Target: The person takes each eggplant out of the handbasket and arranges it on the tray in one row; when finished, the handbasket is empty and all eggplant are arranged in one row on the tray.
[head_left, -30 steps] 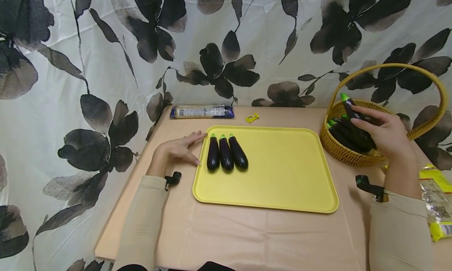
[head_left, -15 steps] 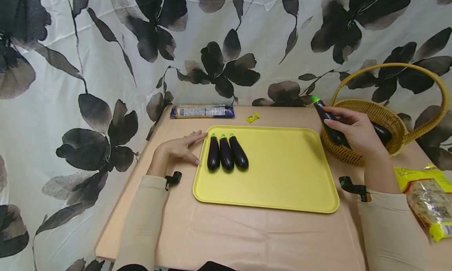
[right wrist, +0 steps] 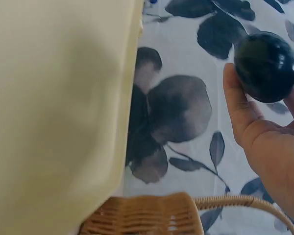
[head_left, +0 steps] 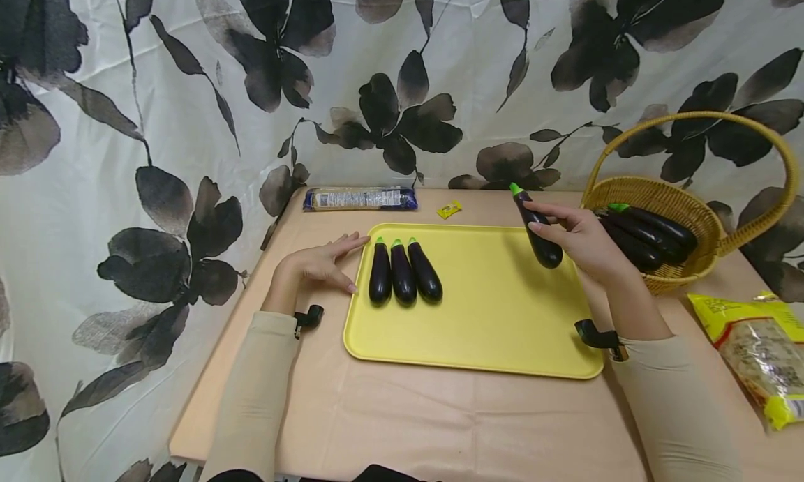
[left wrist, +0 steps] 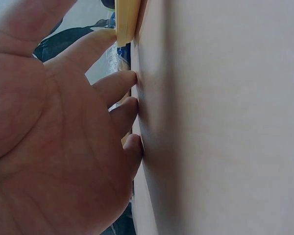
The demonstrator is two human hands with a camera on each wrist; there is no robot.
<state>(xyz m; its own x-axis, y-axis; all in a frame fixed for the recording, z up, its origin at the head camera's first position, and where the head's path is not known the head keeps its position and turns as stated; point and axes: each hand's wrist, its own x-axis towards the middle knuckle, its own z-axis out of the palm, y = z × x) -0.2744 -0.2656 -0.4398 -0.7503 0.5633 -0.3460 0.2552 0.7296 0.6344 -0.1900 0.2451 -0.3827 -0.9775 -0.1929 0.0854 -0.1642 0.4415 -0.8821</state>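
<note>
My right hand [head_left: 584, 239] holds an eggplant [head_left: 535, 227] between thumb and fingers, its green stem end pointing up and away. It hangs over the right back part of the yellow tray [head_left: 490, 328]. In the right wrist view the eggplant [right wrist: 267, 67] shows its round dark end. Three eggplants [head_left: 403, 273] lie side by side at the tray's left. My left hand [head_left: 320, 264] rests at the tray's left edge with fingers spread; in the left wrist view a fingertip of the left hand [left wrist: 63, 122] meets the tray rim [left wrist: 127, 22] and the other fingertips reach the table.
At the right stands a wicker basket [head_left: 703, 210] with a tall handle and several eggplants [head_left: 650, 234] inside. A yellow-and-clear bag [head_left: 763, 356] lies in front of it. Behind the tray are a long blue-ended packet [head_left: 360, 199] and a small yellow wrapper [head_left: 449, 209]. Floral cloth hangs behind.
My right hand has lifted the eggplant out of the basket and carried it left, over the tray. The left hand has stayed in place.
</note>
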